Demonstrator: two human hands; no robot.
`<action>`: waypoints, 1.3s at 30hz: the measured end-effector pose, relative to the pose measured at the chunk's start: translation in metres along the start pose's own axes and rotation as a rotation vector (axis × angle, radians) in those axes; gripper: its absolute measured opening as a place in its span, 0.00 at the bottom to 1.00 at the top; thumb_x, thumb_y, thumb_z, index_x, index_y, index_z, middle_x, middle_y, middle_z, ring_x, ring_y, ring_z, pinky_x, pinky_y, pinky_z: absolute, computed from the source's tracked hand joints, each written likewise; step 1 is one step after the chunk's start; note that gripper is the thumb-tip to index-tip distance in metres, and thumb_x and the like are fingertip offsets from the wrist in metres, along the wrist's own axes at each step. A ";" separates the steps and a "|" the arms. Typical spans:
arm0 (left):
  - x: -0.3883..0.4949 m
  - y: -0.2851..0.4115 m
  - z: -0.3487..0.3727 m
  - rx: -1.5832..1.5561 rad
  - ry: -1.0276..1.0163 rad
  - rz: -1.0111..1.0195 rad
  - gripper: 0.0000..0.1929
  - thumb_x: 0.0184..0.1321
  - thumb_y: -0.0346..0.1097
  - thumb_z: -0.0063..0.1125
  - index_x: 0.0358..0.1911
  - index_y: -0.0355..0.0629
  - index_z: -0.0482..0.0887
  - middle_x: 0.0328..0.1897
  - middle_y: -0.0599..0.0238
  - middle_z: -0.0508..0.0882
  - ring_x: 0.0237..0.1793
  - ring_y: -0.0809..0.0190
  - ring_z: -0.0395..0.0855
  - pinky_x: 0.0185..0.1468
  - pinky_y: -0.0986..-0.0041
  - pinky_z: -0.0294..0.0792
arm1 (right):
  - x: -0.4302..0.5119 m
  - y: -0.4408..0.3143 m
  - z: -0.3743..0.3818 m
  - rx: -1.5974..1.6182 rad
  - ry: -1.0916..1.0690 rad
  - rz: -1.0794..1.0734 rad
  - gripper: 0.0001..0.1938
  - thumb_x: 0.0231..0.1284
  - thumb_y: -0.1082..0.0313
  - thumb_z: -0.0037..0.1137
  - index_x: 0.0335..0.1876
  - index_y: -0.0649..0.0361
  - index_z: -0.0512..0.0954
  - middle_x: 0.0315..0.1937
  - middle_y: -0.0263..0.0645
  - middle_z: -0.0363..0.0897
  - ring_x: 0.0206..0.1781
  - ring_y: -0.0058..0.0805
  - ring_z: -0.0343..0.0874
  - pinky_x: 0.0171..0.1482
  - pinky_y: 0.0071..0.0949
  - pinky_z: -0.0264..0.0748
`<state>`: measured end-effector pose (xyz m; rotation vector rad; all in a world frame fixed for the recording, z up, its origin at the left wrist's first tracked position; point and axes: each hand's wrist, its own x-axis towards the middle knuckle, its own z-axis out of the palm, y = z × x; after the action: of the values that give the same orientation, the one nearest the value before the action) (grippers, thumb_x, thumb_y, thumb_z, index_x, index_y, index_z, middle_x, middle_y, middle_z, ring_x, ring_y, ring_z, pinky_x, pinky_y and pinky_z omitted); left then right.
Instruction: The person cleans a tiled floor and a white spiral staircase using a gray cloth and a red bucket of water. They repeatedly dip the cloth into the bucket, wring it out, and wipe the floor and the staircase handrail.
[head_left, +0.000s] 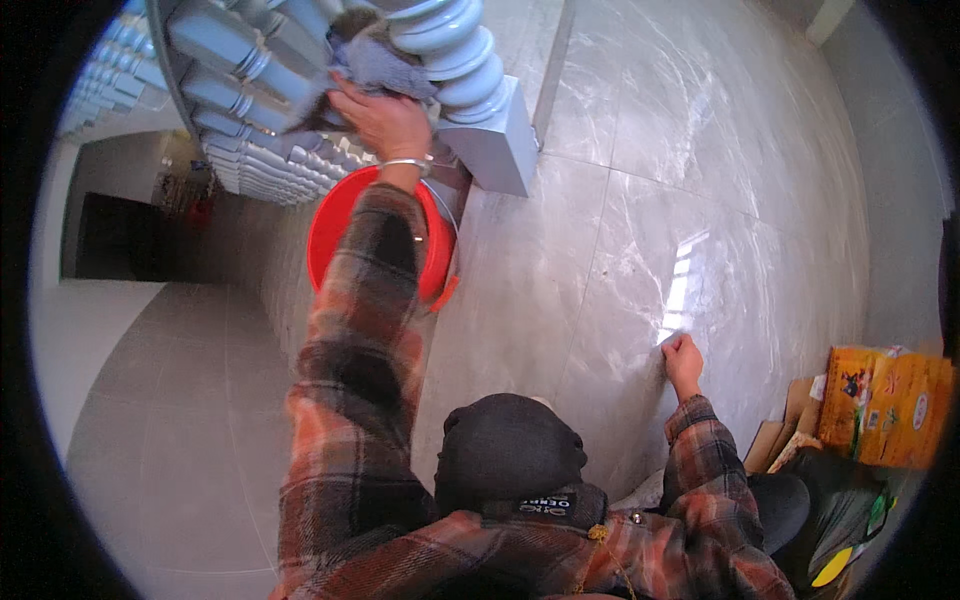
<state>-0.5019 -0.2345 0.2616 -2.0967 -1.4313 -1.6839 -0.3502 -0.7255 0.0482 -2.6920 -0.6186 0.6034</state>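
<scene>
My left hand (390, 124) is stretched forward, pressing a grey cloth (382, 64) at the balustrade. The cloth is bunched under my fingers and partly blurred. Right beside it stands a thick, glossy pale blue-grey turned newel post (457, 56) on a square base (499, 142). Below my left wrist is a red plastic bucket (330, 232) with a thin wire handle; my sleeve hides much of its inside. My right hand (682, 364) is curled into a fist low over the marbled floor tiles (570, 300), with nothing visible in it. Whether it touches the floor I cannot tell.
A row of turned balusters (225, 97) runs off to the left under a curved rail. Past the floor's edge on the left lies a lower floor (180, 420). An orange printed carton (885, 405), cardboard pieces (795, 409) and a dark bag (832, 495) are at my right.
</scene>
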 end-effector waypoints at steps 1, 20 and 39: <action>-0.014 0.003 0.010 0.056 -0.075 -0.152 0.34 0.49 0.30 0.52 0.58 0.19 0.51 0.61 0.34 0.60 0.63 0.40 0.58 0.68 0.60 0.47 | 0.002 0.002 -0.004 -0.018 -0.013 0.016 0.12 0.46 0.60 0.59 0.26 0.57 0.69 0.22 0.42 0.75 0.30 0.44 0.75 0.33 0.40 0.69; 0.098 -0.125 -0.018 0.781 -0.310 0.775 0.21 0.54 0.38 0.46 0.54 0.53 0.73 0.48 0.71 0.74 0.50 0.59 0.70 0.45 0.61 0.65 | -0.002 0.002 -0.010 0.039 -0.025 0.051 0.12 0.43 0.60 0.61 0.26 0.57 0.71 0.22 0.41 0.76 0.29 0.42 0.76 0.33 0.38 0.69; 0.044 -0.096 -0.059 -0.223 0.027 -0.370 0.20 0.53 0.37 0.55 0.47 0.31 0.76 0.45 0.46 0.80 0.46 0.49 0.77 0.52 0.66 0.65 | 0.000 0.007 -0.004 0.008 -0.011 0.027 0.13 0.44 0.57 0.61 0.27 0.57 0.72 0.22 0.42 0.77 0.30 0.45 0.76 0.33 0.40 0.70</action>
<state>-0.6129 -0.1898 0.2762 -1.9927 -1.7874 -2.0825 -0.3458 -0.7318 0.0491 -2.6954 -0.5831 0.6266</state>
